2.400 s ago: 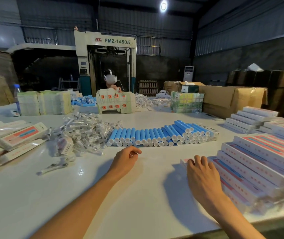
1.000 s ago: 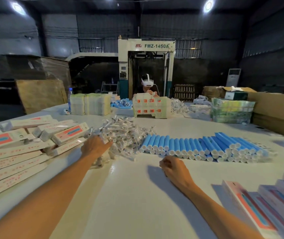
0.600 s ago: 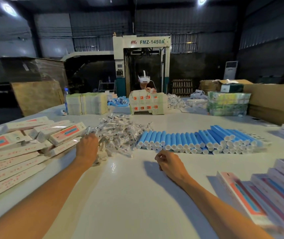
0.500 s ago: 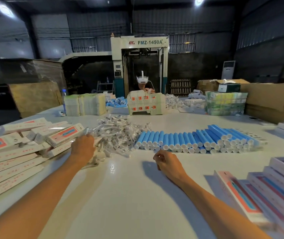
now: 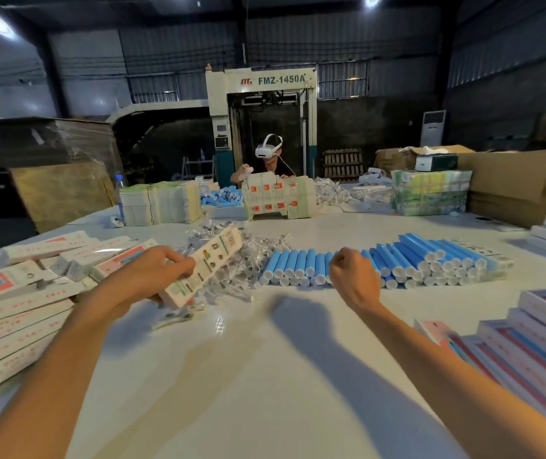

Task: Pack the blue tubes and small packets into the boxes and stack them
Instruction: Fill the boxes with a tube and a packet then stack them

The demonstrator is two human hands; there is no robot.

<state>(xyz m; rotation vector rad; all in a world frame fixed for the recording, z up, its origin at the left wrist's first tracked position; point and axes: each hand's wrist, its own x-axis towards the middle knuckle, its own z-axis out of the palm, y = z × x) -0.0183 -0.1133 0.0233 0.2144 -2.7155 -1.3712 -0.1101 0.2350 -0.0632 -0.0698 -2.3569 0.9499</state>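
Observation:
My left hand grips one end of a long white box and holds it tilted above the pile of small clear packets. A row of blue tubes with white caps lies across the middle of the white table. My right hand is over the near ends of those tubes with its fingers curled; whether it holds a tube is hidden. More long white boxes lie heaped at the left. Boxes with pink and blue stripes are stacked at the right.
Another person with a white headset works at the far side, behind a block of printed cartons. Paper stacks, wrapped bundles and big cardboard cartons line the far edge. One small packet lies loose near my left wrist.
My left hand has lifted a long white box off the left heap and swung it toward the middle. My right hand moved forward from the bare table to the blue tubes.

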